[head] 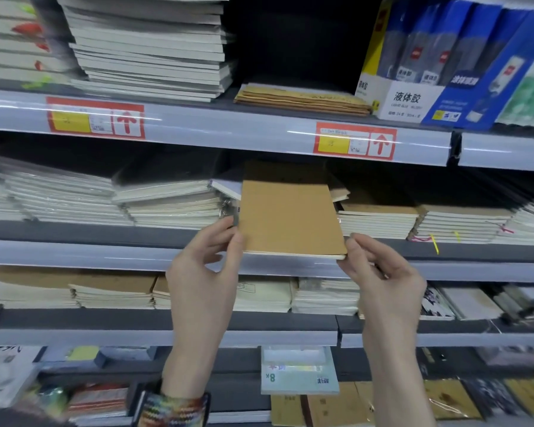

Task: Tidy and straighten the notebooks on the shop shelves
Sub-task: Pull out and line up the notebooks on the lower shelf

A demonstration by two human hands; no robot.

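Hands apart pinch a brown notebook [290, 218] by its near corners, left hand [205, 260], right hand [383, 272], before the middle shelf [74, 254]

At the upper right of the frame, a white and yellow liquid-glue carton [404, 101] stands beside blue packets [487, 66]. A red-and-yellow price label [94, 118] with an upward arrow sits at upper left, and a second label [355, 142] sits right of centre.

A white box [404, 98] is displaying "液体胶"; a pale green pad [299, 380] is showing "8K"; a price label [355, 142] is showing a red arrow.
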